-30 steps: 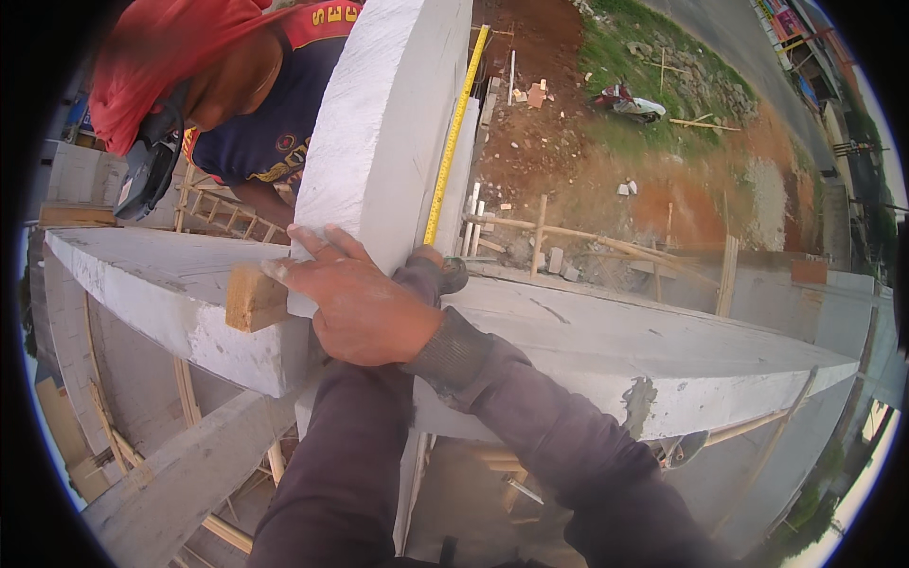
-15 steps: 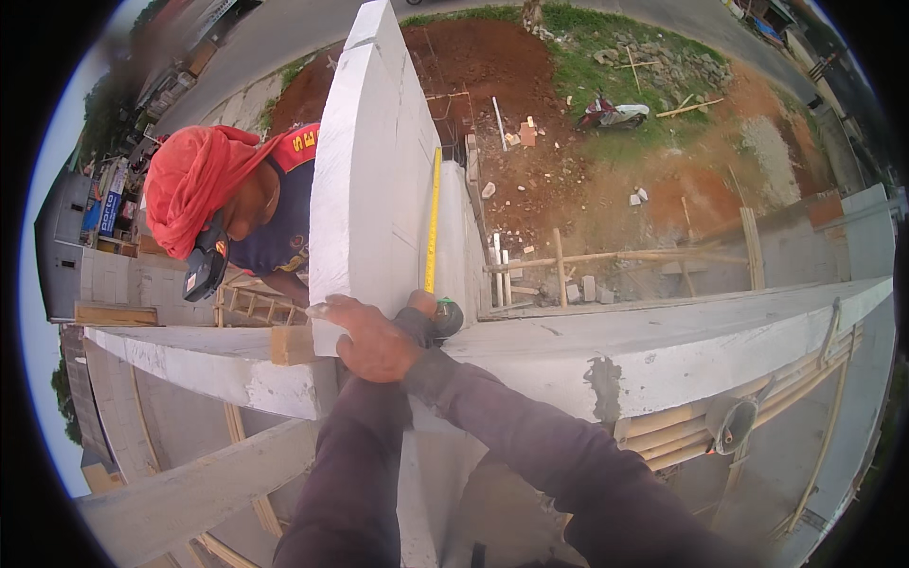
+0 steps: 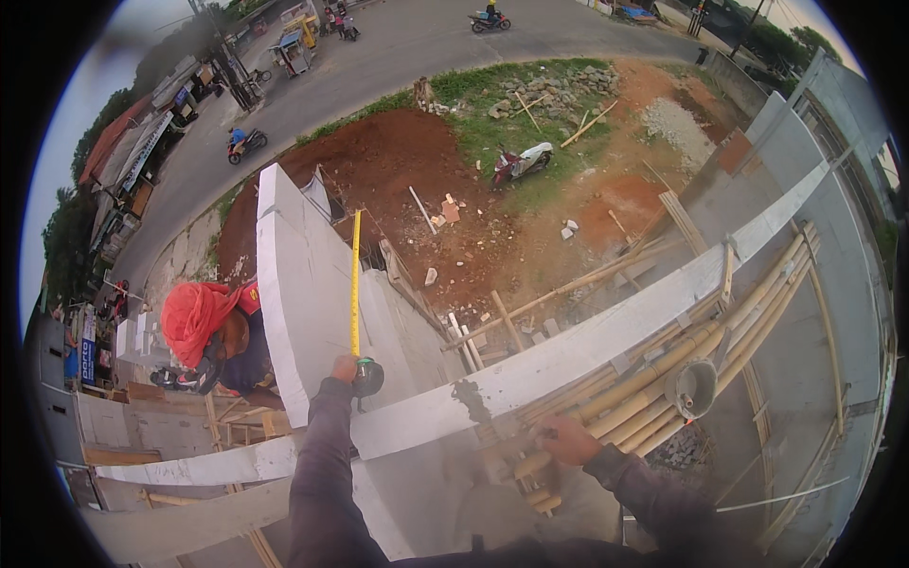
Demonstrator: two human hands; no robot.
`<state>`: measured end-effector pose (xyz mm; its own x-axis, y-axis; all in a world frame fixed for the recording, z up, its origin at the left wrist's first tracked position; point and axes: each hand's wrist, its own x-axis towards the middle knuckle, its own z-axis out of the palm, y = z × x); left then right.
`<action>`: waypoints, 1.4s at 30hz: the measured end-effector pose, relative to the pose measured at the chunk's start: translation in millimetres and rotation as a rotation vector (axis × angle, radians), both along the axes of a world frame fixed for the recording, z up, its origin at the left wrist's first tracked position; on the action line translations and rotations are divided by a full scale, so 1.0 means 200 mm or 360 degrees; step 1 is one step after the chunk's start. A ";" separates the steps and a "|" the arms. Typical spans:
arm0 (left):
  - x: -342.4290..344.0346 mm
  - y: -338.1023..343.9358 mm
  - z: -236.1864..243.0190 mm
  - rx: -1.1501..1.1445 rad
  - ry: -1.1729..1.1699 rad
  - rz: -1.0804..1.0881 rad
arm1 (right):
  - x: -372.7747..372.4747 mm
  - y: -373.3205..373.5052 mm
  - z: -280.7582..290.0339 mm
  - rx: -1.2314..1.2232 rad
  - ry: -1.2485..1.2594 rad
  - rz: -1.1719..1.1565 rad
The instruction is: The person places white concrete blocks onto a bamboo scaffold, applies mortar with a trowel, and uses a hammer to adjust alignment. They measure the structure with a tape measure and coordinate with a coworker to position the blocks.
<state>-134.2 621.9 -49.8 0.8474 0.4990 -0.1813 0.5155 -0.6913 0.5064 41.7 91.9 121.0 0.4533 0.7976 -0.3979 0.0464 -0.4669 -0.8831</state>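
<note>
My left hand (image 3: 346, 367) is closed on a tape measure (image 3: 368, 377) with a dark round case. Its yellow blade (image 3: 356, 284) is pulled out and runs away from me along the side of an upright white block wall (image 3: 301, 308). The case sits near where that wall meets a long white beam (image 3: 606, 336). To the right, my right hand (image 3: 568, 440) hovers on the near side of the beam, touching neither wall nor tape. Its fingers are curled; whether a small thing is in them is hidden.
A co-worker in a red head cloth (image 3: 199, 322) is behind the wall at left. Below the beam at right lie bamboo poles (image 3: 653, 402), with a bucket (image 3: 691, 388) beside them. Red soil and a parked motorbike (image 3: 521, 163) are far below; motorbikes are on the road.
My right hand has left the wall block and swung back to the right. My left hand still holds the tape measure against the wall. The view has tilted up, showing the road.
</note>
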 end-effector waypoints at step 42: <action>0.89 -1.95 0.99 -0.1219 0.0425 -0.0939 | -1.54 -1.08 -0.93 -0.1400 0.0592 -0.1997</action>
<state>43.4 232.5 148.6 0.8064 -0.3188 -0.4981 0.3570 -0.4089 0.8398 -266.8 -124.2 -65.3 0.3967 -0.5275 -0.7512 -0.8981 -0.3922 -0.1989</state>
